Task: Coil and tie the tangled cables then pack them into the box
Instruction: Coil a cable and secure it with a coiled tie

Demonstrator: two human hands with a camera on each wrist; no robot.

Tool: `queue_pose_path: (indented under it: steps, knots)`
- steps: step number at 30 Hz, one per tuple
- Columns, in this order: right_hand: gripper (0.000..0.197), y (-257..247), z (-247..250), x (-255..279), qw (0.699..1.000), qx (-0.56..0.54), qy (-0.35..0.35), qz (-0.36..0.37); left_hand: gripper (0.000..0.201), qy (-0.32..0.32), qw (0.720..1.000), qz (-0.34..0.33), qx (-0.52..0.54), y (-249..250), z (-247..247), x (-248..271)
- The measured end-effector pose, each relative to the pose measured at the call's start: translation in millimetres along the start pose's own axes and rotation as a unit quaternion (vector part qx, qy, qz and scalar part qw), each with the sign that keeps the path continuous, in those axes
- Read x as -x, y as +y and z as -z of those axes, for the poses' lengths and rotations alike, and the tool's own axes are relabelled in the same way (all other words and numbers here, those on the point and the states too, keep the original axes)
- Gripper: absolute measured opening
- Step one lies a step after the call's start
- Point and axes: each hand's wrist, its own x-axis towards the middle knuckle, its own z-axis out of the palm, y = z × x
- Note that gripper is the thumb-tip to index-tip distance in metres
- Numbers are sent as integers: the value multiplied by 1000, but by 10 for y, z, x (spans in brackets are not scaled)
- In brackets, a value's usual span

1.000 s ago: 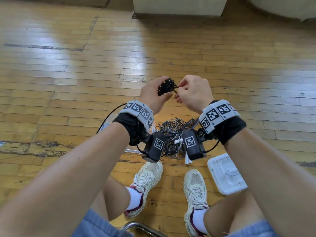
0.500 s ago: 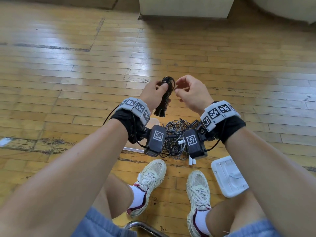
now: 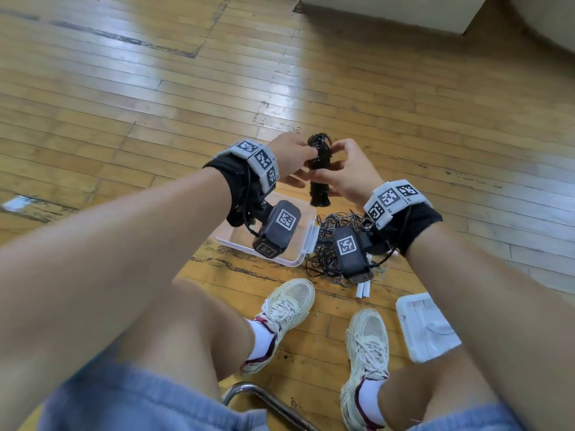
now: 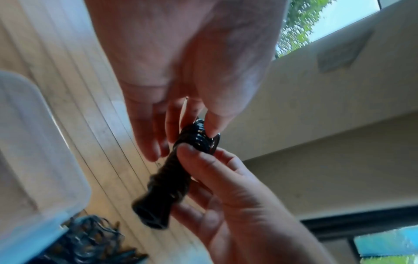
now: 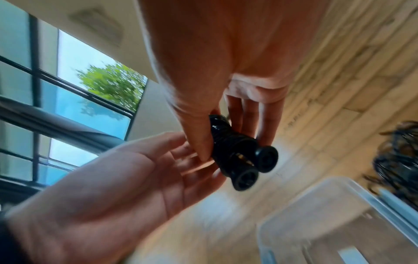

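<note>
A tightly wound black cable bundle (image 3: 318, 175) stands upright in the air between my hands. My left hand (image 3: 292, 161) pinches its upper part between thumb and fingers (image 4: 158, 142). From the other side my right hand (image 3: 347, 177) grips its middle, thumb (image 5: 200, 146) in front and fingers behind. The bundle's lower end (image 5: 255, 166) shows two round loops. On the floor below, the clear plastic box (image 3: 297, 255) stands open, with the tangled black cables (image 3: 323, 247) piled just right of it.
A white lid (image 3: 426, 328) lies on the wooden floor by my right foot. Small white ties (image 3: 362, 289) lie near the tangle. My shoes (image 3: 286, 309) and a metal chair frame (image 3: 264, 399) are close below. A pale cabinet base (image 3: 389, 14) stands far ahead.
The bundle has turned from lying sideways to upright in my left hand. My right hand, apart from it half a second ago, now grips it. Both hands have dropped nearer the box.
</note>
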Motion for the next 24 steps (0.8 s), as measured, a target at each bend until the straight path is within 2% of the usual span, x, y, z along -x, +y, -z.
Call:
queue_pose_path:
  steps: [3, 6, 10, 15, 18, 21, 24]
  knots:
    - [55, 107, -260, -246, 996, 83, 17, -19, 20, 6, 988, -31, -149, -175, 224, -205]
    - [58, 266, -535, -490, 987, 152, -2, -49, 28, 24, 966, -45, -254, -399, 426, -443]
    - [58, 593, -856, -761, 973, 226, -15, -52, 28, 48, 953, -43, -297, -808, 556, -788]
    - [50, 1025, -1190, -1115, 940, 327, -77, -69, 30, 39, 929, -38, -367, -1415, 553, -1186]
    - [49, 1267, -1382, -1315, 901, 415, -94, -87, 31, 19, 909, -17, -415, -1813, 471, -1371]
    - [54, 1494, -1513, -1439, 892, 410, -132, -137, 31, 6, 879, -3, -477, -2104, 377, -1501]
    - [48, 1653, -1627, -1540, 879, 425, -139, -164, 30, -42, 881, 27, -470, -2353, 258, -1619]
